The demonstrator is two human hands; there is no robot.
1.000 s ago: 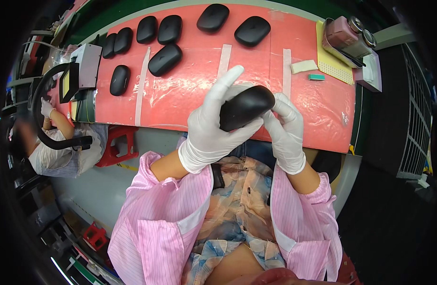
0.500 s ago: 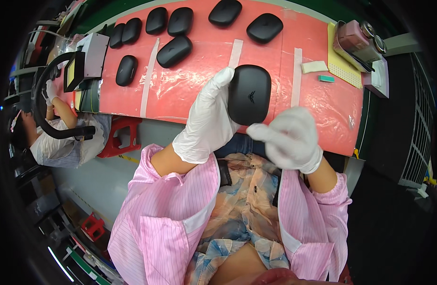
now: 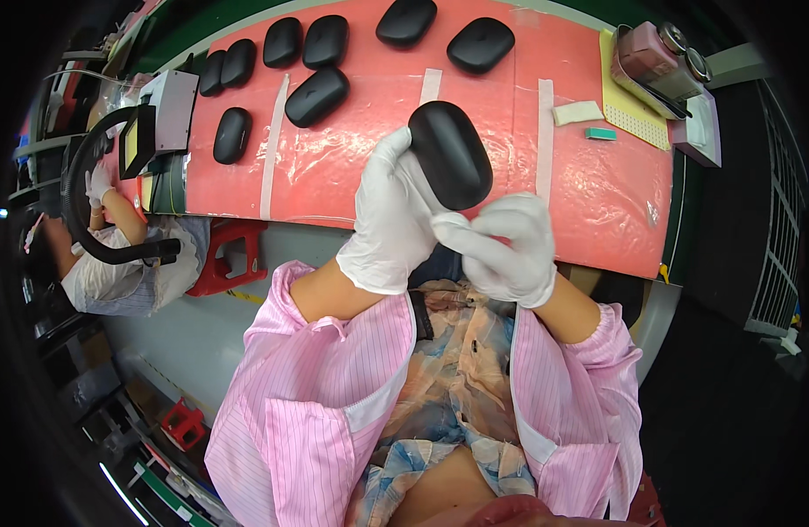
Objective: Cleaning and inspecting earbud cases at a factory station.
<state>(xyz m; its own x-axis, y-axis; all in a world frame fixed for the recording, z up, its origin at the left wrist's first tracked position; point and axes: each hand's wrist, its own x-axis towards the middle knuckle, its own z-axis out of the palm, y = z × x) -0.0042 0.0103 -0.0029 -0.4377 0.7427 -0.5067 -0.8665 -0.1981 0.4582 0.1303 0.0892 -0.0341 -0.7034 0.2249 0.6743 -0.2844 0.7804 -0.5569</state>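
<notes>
Your gloved left hand (image 3: 385, 218) holds up the black rounded case (image 3: 453, 156) over the front part of the red desk (image 3: 611, 198). The fingers of that hand are clamped on the left side of the case, with the thumb near its top. The case shows you its smooth outside, so you cannot see what is in it.

Your gloved right hand (image 3: 508, 250) is just below the case. Its fingers are curled in, and you cannot tell if they pinch something small or touch the case.

Eight more black cases (image 3: 325, 41) lie on the desk, along the back and on the left. You see only the outsides of these too.

At the right end, a tray (image 3: 628, 86) holds two jars with shiny metal lids. The first jar (image 3: 648, 54) looks pink, and the second jar (image 3: 683, 81) looks mostly see-through. Next to the tray is a pale purple box (image 3: 696, 149) with soft white stuff (image 3: 701, 121) in it. A yellow sheet (image 3: 634, 121) lies by the tray, near a cream cloth (image 3: 577, 112) and a little green block (image 3: 600, 133).
</notes>
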